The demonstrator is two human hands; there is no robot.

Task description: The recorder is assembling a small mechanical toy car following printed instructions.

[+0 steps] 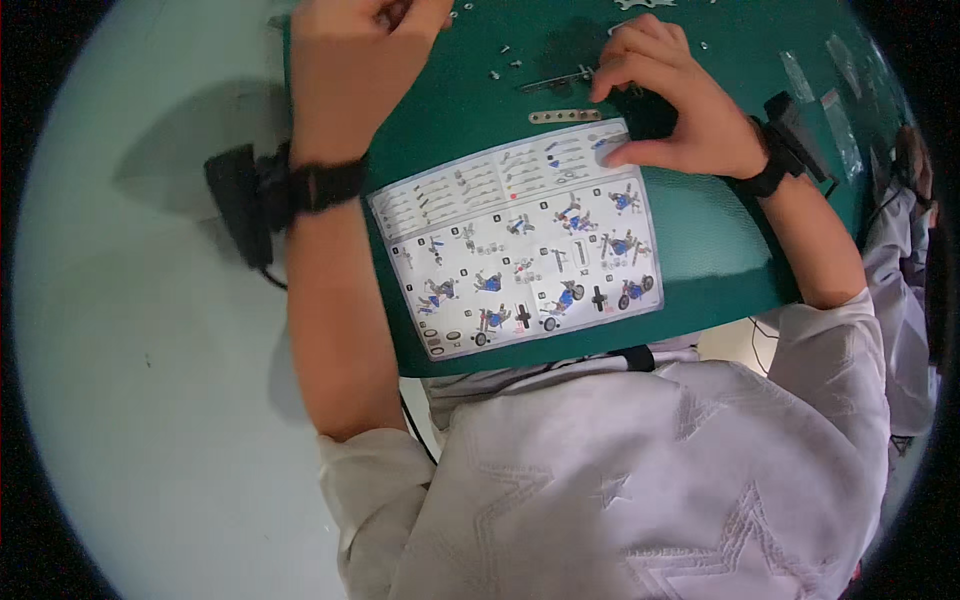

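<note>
My left hand point(365, 70) is at the top edge of the head view, palm down over the green table. Its fingertips are cut off, so what it may hold is hidden. My right hand point(690, 105) hovers at the upper right with its thumb spread from bent fingers. The thumb is over the corner of a printed instruction sheet point(520, 245), which lies flat in front of me. The index fingertip is beside a thin dark metal strip with screws point(555, 82). Just below lies a flat perforated metal strip point(563, 116).
Several small screws point(505, 62) are scattered between my hands. A silver toothed metal piece point(645, 4) lies at the far edge. Clear plastic bags point(842, 130) rest at the right on the green table point(720, 245). Pale floor point(160, 380) extends to the left.
</note>
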